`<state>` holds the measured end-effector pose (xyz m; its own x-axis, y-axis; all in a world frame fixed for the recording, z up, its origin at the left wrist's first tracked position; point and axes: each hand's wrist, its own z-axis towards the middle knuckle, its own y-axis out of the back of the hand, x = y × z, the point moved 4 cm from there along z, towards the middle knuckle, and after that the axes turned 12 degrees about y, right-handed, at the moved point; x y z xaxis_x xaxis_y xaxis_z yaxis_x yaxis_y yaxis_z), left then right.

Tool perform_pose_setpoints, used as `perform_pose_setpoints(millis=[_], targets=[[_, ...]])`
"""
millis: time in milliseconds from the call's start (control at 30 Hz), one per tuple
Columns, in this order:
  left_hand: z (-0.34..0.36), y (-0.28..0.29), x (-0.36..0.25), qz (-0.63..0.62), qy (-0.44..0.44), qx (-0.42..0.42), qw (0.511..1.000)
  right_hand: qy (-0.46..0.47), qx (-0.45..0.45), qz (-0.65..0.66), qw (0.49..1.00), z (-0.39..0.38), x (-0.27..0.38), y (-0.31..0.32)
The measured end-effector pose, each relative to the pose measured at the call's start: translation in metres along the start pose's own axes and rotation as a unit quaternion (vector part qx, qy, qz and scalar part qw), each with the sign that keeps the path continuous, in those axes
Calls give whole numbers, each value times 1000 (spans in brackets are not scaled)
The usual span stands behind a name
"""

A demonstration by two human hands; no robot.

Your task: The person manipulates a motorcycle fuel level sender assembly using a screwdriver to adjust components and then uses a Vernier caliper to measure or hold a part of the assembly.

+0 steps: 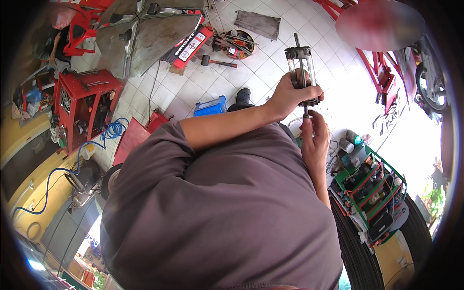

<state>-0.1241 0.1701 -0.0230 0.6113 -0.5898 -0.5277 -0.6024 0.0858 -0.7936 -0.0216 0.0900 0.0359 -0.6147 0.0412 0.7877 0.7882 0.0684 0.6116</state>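
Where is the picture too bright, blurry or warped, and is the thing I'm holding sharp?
In the head view, glare washes out the tile floor right of your hands; a blurred oval at upper right hides detail; straight edges bow toward the black rim; the metal tool in your left hand looks reasonably sharp.

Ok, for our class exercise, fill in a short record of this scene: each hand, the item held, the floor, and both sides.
Left hand: wrapped around a metal frame tool
Right hand: fingers at the lower end of the tool's rod; exact grip unclear
Tool position: roughly upright in the picture
Floor: pale tiles, with a mallet and blue stool
Left side: red cabinet
Right side: green-framed rack
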Motion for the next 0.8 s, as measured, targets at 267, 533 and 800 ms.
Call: perform_pose_setpoints(millis=[267,533,800], targets=[[5,-6,-2,11,7,1,1000,-19,14,13,1000,-1,-15,2],[10,-7,-2,-6,12,-4,1000,13,15,-1,1000,4,-9,8],[12,-17,-1,39,27,26,999,68,-74,1,995,5,1,20]])
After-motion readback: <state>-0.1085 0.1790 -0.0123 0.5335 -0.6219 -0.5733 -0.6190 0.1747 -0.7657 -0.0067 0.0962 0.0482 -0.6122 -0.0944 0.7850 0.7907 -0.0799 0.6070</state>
